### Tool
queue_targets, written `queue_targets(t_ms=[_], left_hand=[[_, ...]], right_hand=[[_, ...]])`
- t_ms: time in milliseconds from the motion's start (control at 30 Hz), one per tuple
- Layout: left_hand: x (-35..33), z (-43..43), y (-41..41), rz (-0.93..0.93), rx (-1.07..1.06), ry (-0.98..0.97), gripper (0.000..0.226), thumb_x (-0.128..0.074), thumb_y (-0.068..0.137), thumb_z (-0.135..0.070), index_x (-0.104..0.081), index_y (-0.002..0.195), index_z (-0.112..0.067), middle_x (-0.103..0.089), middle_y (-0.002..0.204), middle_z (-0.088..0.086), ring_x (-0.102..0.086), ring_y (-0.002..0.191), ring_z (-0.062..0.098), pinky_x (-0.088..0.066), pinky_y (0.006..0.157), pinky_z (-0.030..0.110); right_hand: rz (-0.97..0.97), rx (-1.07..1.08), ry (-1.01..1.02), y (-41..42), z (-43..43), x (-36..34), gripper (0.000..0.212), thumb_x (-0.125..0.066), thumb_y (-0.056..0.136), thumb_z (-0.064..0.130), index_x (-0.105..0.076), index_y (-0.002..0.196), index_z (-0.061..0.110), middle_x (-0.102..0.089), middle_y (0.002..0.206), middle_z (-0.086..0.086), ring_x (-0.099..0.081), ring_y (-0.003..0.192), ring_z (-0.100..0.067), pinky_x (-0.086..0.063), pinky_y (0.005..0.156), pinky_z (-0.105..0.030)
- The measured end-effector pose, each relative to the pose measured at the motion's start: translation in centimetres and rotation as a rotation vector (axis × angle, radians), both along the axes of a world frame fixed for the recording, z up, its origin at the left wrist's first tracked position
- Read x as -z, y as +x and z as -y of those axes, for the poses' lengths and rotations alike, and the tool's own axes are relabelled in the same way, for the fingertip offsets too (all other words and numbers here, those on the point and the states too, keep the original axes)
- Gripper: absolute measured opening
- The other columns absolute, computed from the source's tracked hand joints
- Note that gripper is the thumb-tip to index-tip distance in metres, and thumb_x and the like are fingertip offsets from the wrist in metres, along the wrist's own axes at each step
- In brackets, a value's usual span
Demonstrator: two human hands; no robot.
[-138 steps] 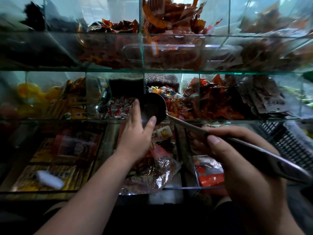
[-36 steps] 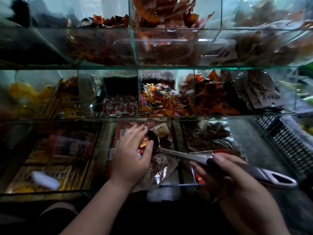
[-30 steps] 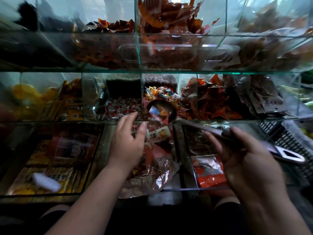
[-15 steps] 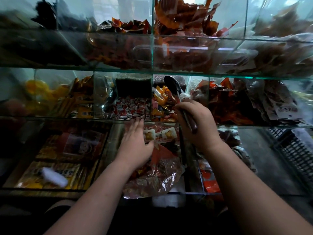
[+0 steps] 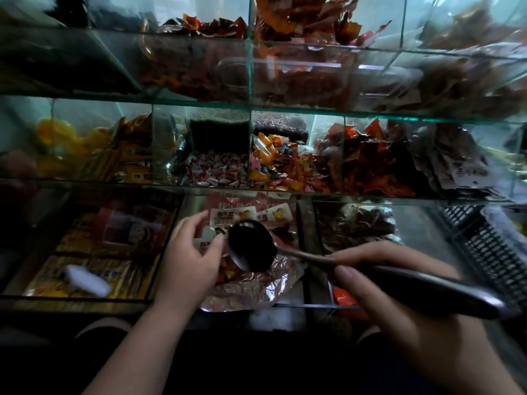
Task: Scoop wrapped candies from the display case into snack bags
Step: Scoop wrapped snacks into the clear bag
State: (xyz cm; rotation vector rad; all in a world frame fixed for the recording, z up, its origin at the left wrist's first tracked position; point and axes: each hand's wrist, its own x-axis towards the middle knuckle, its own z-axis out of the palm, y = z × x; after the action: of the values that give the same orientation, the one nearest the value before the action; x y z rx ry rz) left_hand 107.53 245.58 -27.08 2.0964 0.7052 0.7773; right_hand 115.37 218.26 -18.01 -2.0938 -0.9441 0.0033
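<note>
Candies [image 5: 281, 166] in mixed orange and red wrappers fill middle-shelf compartment of glass display case [image 5: 251, 115]; red-white ones [image 5: 218, 173] in bin to its left. Snack bag [image 5: 251, 286] sits below, mouth held by left hand [image 5: 188, 263], grip closed on its edge. Right hand [image 5: 399, 283] grips scoop [image 5: 252, 245] handle; bowl looks empty over bag. Half a second ago scoop was up in candy bin.

scoop [image 5: 251, 245] back from the candy compartment, now over the snack bag [image 5: 251, 283], bowl seemingly empty
</note>
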Motion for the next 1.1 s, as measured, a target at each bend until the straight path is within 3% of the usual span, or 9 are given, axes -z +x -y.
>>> queue_targets(t_ms=[67,200,333,500,600,700,833,967,1100], left_hand=[[1.9,0.4,-1.8,-0.011,-0.039,0.011,0.041,-0.069,0.088,-0.04,-0.059,0.125,-0.027,-0.051,0.117,-0.016,-0.048,0.108,-0.001,-0.042,0.092,0.027],[5.1,0.6,-2.4,-0.237,-0.011,-0.068,0.047,-0.068,0.091,-0.03,-0.055,0.136,-0.025,-0.048,0.124,-0.018,-0.05,0.112,0.002,-0.039,0.094,0.023],[5.7,0.2,-2.5,-0.187,-0.065,-0.055,0.033,-0.047,0.103,-0.019,-0.066,0.131,-0.02,-0.069,0.119,-0.009,-0.064,0.112,0.013,-0.051,0.092,0.028],[5.8,-0.7,-3.1,-0.12,-0.126,-0.071,0.038,-0.049,0.102,-0.016,-0.062,0.136,-0.025,-0.069,0.117,-0.016,-0.066,0.108,0.008,-0.053,0.091,0.029],[5.9,-0.5,-3.1,-0.103,-0.095,-0.045,0.037,-0.051,0.103,-0.017,-0.06,0.139,-0.022,-0.066,0.119,-0.017,-0.061,0.11,0.001,-0.047,0.09,0.012],[5.7,-0.4,-3.0,-0.09,-0.082,-0.05,0.036,-0.049,0.105,-0.024,-0.061,0.138,-0.021,-0.064,0.12,-0.018,-0.058,0.11,-0.004,-0.036,0.083,-0.005],[5.6,-1.1,-3.2,-0.094,-0.101,-0.084,0.037,-0.047,0.105,-0.028,-0.059,0.14,-0.019,-0.061,0.124,-0.018,-0.056,0.116,-0.002,-0.036,0.086,0.0],[5.5,-1.0,-3.3,-0.1,-0.11,-0.086,0.037,-0.047,0.105,-0.03,-0.061,0.138,-0.02,-0.064,0.125,-0.015,-0.057,0.115,0.001,-0.042,0.09,0.013],[5.2,-0.4,-2.9,-0.081,-0.089,-0.138,0.038,-0.048,0.105,-0.03,-0.061,0.138,-0.019,-0.066,0.129,-0.009,-0.059,0.118,0.004,-0.047,0.097,0.022]], right_hand=[[-0.021,-0.048,0.1,-0.8,-1.1,0.3,0.009,-0.076,0.084,0.025,-0.077,0.084,0.034,-0.075,0.084,0.022,-0.071,0.075,0.006,-0.05,0.066,-0.004],[-0.189,-0.029,0.117,0.1,-6.1,4.6,0.011,-0.076,0.083,0.022,-0.073,0.079,0.032,-0.073,0.082,0.02,-0.069,0.08,0.003,-0.046,0.069,-0.004],[-0.171,0.004,-0.06,1.6,-11.4,10.8,0.011,-0.073,0.088,0.017,-0.073,0.087,0.028,-0.073,0.086,0.011,-0.068,0.083,-0.004,-0.052,0.077,-0.021],[-0.161,0.044,-0.17,2.3,-14.5,15.5,0.011,-0.067,0.091,0.02,-0.076,0.098,0.018,-0.076,0.096,-0.002,-0.07,0.091,-0.021,-0.055,0.082,-0.035],[-0.311,0.17,-0.088,2.2,-15.4,15.7,0.011,-0.069,0.091,0.025,-0.076,0.083,0.025,-0.074,0.081,0.01,-0.068,0.078,-0.001,-0.052,0.073,-0.023],[-0.521,0.159,-0.014,1.6,-15.9,15.3,0.028,-0.069,0.088,0.021,-0.067,0.061,0.03,-0.068,0.064,0.014,-0.061,0.063,0.001,-0.047,0.064,-0.02],[-0.833,0.363,0.281,1.1,-15.4,14.9,0.016,-0.075,0.077,0.013,-0.071,0.063,0.019,-0.071,0.064,-0.002,-0.066,0.064,-0.018,-0.052,0.062,-0.032],[-1.029,0.473,0.489,1.6,-13.3,14.3,0.005,-0.078,0.076,0.018,-0.079,0.079,0.014,-0.078,0.081,-0.015,-0.077,0.079,-0.032,-0.064,0.076,-0.046],[-1.163,0.46,0.587,1.2,-12.3,13.5,0.01,-0.077,0.086,0.013,-0.078,0.077,0.015,-0.078,0.087,-0.019,-0.078,0.085,-0.036,-0.062,0.067,-0.034]])
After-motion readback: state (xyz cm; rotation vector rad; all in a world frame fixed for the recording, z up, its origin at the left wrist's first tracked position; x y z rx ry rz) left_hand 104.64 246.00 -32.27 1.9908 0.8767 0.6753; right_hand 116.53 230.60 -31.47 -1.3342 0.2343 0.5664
